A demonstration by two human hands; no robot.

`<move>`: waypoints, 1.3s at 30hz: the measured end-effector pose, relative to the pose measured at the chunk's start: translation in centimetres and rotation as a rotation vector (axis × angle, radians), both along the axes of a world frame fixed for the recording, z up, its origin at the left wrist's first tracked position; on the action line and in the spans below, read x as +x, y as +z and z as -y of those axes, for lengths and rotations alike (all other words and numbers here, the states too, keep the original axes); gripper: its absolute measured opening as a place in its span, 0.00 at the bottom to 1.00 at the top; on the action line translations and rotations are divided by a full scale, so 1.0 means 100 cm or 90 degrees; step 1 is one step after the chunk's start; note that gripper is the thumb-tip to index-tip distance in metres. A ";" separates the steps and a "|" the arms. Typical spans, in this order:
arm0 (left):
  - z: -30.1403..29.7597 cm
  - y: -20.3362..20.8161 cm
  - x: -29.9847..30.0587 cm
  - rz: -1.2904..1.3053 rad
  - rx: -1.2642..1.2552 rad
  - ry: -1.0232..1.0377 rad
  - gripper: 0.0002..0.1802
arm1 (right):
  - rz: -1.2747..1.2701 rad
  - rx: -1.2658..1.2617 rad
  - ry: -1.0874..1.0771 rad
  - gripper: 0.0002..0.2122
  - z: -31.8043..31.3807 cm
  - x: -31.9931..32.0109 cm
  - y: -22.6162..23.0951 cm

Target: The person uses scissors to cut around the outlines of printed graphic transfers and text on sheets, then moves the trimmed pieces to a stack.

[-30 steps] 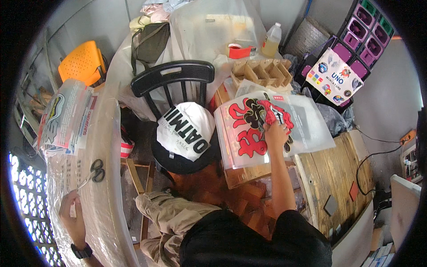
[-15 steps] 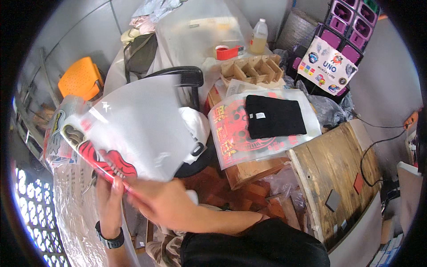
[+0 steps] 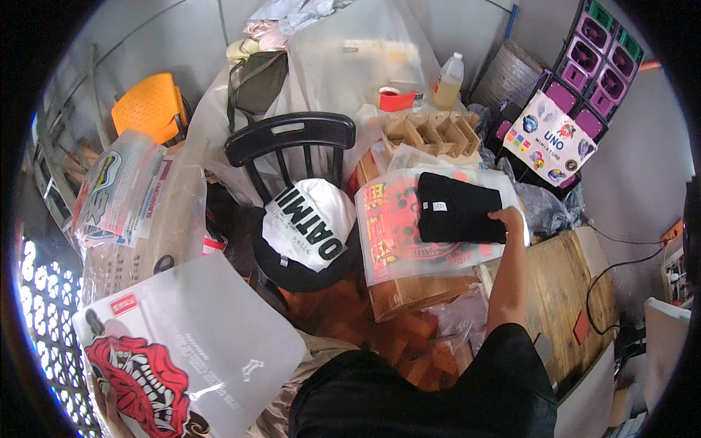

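Note:
At the lower left, my left hand is closed on the edge of a frosted plastic bag printed with a red mask-like face; the bag hides part of that hand. On the right, my right hand grips the right edge of a folded black T-shirt, its thumb on top. The T-shirt carries a small white label. It lies on another frosted bag with a red print, which rests on a cardboard box.
A black chair holds a white printed cloth. More printed bags lie on wrapped cartons at left. Behind the T-shirt are a divided wooden tray, a tape dispenser and a bottle. A wooden board stands at right.
The frosted bag with the red face has come down to the lower left, uncovering the chair. My right hand has left it and moved right onto the folded T-shirt.

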State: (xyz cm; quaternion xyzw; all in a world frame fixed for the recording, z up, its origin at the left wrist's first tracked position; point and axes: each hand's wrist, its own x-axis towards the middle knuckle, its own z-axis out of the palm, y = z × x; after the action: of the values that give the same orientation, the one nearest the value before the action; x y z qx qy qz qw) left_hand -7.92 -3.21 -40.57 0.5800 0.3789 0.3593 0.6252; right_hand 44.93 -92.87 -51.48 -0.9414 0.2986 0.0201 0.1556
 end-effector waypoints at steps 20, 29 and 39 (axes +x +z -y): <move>-0.071 -0.051 -0.188 -0.151 0.122 0.058 0.36 | 0.336 0.602 0.325 0.24 -0.236 0.002 0.199; -0.023 -0.013 -0.132 0.039 -0.017 -0.040 0.35 | 0.428 0.852 0.582 0.14 -0.488 0.006 0.312; -0.018 -0.032 -0.150 0.036 -0.026 0.035 0.40 | 0.369 1.406 0.445 0.11 -1.033 -0.034 0.401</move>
State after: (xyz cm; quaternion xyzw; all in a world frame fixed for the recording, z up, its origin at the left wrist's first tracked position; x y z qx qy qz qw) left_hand -22.97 -1.37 -43.72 0.5458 0.3846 0.3848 0.6373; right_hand 41.58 10.41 -11.34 -0.2983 -0.1987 0.0938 0.9288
